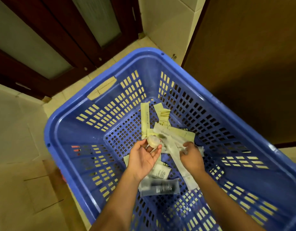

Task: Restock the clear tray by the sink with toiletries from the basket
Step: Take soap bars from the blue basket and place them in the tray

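Observation:
A big blue slotted basket (74,130) fills the view, standing on the floor. On its bottom lie several wrapped toiletries: pale yellow sachets (144,117), long white packets (174,155) and a dark tube in a clear wrapper (160,186). My left hand (143,158) is palm-up inside the basket and holds a small round wrapped soap (153,141) between its fingertips and thumb. My right hand (191,157) reaches into the pile, fingers curled around one of the white packets. The clear tray and the sink are out of view.
Beige floor tiles (19,147) surround the basket. Dark wooden cabinet doors with frosted panels (49,39) stand at the back left. A brown door or panel (252,64) rises at the right. A tiled wall corner (169,22) stands behind the basket.

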### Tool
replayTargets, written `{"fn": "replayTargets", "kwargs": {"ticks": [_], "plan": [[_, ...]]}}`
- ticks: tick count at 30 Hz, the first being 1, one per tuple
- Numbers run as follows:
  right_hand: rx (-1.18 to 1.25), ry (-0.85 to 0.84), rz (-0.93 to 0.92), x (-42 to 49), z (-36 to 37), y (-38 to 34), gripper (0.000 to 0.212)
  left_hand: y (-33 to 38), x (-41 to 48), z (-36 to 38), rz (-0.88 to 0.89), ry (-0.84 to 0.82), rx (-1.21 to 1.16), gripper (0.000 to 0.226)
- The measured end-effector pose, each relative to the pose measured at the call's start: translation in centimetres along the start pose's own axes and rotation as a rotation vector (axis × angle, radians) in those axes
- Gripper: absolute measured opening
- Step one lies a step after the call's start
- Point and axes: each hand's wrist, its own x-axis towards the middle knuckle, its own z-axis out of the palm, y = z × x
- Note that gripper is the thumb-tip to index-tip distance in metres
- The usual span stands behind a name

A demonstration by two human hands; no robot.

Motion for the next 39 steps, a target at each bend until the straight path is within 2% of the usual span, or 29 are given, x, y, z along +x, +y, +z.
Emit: {"fn": "replayTargets", "kwargs": {"ticks": [1, 5, 7, 9, 15, 20, 22, 26, 30, 32, 36, 39], "plan": [[-0.016, -0.024, 0.024, 0.4, 0.3, 0.8, 0.034, -0.2, 0.5, 0.0, -0.014, -0.004, -0.013, 0.04], [-0.125, -0.131, 0.108, 1.6, 1.5, 3.2, 0.038, -1.1, 2.9, -0.6, -0.063, 0.046, 0.005, 0.026], [-0.155, -0.147, 0.079, 1.7, 2.0, 3.9, 0.028, -1.5, 3.8, -1.0, -0.083, 0.099, 0.026, 0.026], [-0.174, -0.149, 0.054, 1.9, 2.4, 4.6, 0.023, -1.8, 4.4, -1.5, -0.089, 0.152, 0.072, 0.025], [-0.203, -0.14, 0.049, 2.5, 2.6, 5.2, 0.031, -2.0, 5.9, -2.7, -0.053, 0.287, 0.312, 0.037], [-0.102, -0.029, -0.007, 1.6, 1.9, 3.9, 0.02, -2.6, 6.4, -3.4, -0.036, 0.374, 0.499, 0.035], [0.038, -0.023, -0.009, 1.3, 1.8, 2.7, 0.021, -3.4, 6.3, -3.1, -0.058, 0.348, 0.537, 0.033], [0.398, -0.129, 0.065, 1.5, 1.6, 0.9, 0.026, -5.2, 6.0, -1.9, -0.09, 0.291, 0.548, 0.029], [0.513, -0.123, 0.103, 1.1, 0.5, 0.9, 0.018, -6.3, 5.4, -0.7, -0.094, 0.201, 0.572, 0.015], [0.591, -0.086, 0.124, 0.1, -0.9, 0.7, 0.013, -6.3, 4.5, 0.3, -0.083, 0.161, 0.646, 0.019], [0.749, 0.043, 0.06, -4.0, -5.1, -0.9, 0.011, -5.6, 0.7, 3.2, -0.039, -0.08, 0.902, 0.022], [0.862, 0.126, -0.052, -9.2, -8.8, -3.1, 0.01, -4.5, -4.1, 6.0, 0.087, -0.274, 1.036, 0.028]]}}
